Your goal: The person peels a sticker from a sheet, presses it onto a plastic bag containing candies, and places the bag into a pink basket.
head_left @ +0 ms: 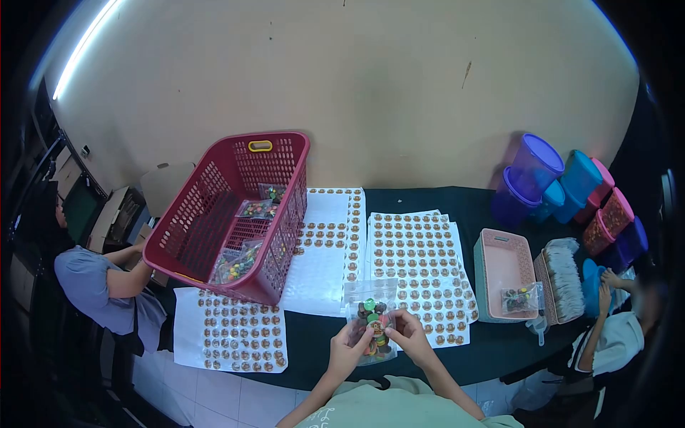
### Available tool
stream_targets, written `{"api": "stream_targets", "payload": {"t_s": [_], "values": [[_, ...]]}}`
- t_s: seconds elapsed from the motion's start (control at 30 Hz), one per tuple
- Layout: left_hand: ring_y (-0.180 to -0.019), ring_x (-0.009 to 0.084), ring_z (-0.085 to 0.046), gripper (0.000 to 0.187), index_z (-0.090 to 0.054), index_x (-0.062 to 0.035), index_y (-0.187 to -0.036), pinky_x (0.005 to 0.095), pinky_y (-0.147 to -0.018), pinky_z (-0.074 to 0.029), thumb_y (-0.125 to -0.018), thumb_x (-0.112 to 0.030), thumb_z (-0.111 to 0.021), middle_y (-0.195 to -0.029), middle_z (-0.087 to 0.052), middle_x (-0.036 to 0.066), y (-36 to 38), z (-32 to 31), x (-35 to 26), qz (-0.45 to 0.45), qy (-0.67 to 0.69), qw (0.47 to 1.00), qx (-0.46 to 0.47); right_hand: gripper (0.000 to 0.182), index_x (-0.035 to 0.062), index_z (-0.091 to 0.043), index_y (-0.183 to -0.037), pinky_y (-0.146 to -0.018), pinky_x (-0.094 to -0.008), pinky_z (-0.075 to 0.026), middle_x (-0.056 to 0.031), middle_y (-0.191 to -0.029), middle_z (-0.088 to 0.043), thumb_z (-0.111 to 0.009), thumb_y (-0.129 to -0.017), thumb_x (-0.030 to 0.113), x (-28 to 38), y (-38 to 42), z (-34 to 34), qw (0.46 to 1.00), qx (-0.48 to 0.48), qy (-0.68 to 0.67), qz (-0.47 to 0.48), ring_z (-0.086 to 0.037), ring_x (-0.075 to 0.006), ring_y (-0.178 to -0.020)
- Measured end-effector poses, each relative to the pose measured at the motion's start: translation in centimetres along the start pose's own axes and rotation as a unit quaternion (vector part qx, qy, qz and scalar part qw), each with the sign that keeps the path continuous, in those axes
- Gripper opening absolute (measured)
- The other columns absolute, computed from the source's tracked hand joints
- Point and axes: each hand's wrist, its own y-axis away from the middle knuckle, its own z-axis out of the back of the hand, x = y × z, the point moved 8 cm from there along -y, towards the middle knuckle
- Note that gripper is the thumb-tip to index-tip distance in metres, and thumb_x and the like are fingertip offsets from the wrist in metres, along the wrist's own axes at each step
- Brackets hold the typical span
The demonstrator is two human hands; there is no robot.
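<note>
In front of my body I hold a clear plastic bag (373, 291) of small colourful pieces, perhaps sweets, with both hands. My left hand (345, 347) is closed on the bag's left side, the thumb on its front. On the opposite side my right hand (412, 339) pinches the bag with thumb and fingers. A round brown sticker (377, 327) shows on the bag's front, between the thumbs. Just beyond the hands lie sticker sheets (412, 267) with rows of round brown labels.
A maroon basket (296, 207) with several filled bags stands left, beside another sticker sheet (242, 332). At right are a pink tray (505, 264) with one filled bag, a basket of plastic bags (564, 278) and coloured tubs (539, 167). People work at both ends.
</note>
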Motion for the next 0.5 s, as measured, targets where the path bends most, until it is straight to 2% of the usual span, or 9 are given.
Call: {"api": "stream_targets", "payload": {"t_s": [0.2, 0.27, 0.37, 0.5], "values": [[-0.079, 0.0071, -0.054, 0.03, -0.05, 0.0057, -0.107, 0.0207, -0.068, -0.046, -0.082, -0.01, -0.058, -0.089, -0.059, 0.006, 0.1, 0.1, -0.3, -0.023, 0.026, 0.999, -0.001, 0.022, 0.0016, -0.049, -0.099, -0.067, -0.0219, -0.043, -0.0024, -0.087, -0.053, -0.057, -0.08, 0.008, -0.4, -0.2, 0.0, 1.0, 0.004, 0.008, 0.015, -0.051, -0.0066, -0.077], [-0.085, 0.0092, -0.055, 0.029, -0.048, 0.0062, -0.107, 0.0215, -0.074, -0.045, -0.083, -0.009, -0.055, -0.096, -0.057, 0.007, 0.2, 0.5, -0.2, -0.014, -0.043, 0.999, 0.005, 0.023, 0.0011, -0.049, -0.1, -0.065, -0.0214, -0.043, -0.0025, -0.085, -0.054, -0.058, -0.08, 0.009, -0.6, -0.3, 0.1, 0.999, -0.009, 0.048, 0.017, -0.051, -0.0066, -0.074], [-0.083, 0.0086, -0.055, 0.027, -0.049, 0.0056, -0.105, 0.0209, -0.071, -0.045, -0.083, -0.009, -0.056, -0.095, -0.057, 0.007, 0.1, 1.0, -0.1, -0.007, -0.022, 1.0, 0.002, 0.025, 0.0004, -0.049, -0.102, -0.065, -0.0213, -0.044, -0.0028, -0.085, -0.055, -0.058, -0.08, 0.009, -0.4, -0.5, -0.3, 0.996, -0.006, 0.083, 0.027, -0.052, -0.0068, -0.073], [-0.078, 0.0073, -0.055, 0.03, -0.051, 0.0059, -0.105, 0.0208, -0.067, -0.046, -0.082, -0.012, -0.058, -0.089, -0.059, 0.006, -0.1, 1.4, -0.4, -0.031, -0.025, 0.999, -0.022, 0.027, -0.0004, -0.049, -0.104, -0.065, -0.0214, -0.044, -0.0029, -0.086, -0.055, -0.057, -0.08, 0.009, -0.4, -0.9, -0.7, 1.0, 0.006, 0.018, 0.013, -0.052, -0.0066, -0.074]]}}
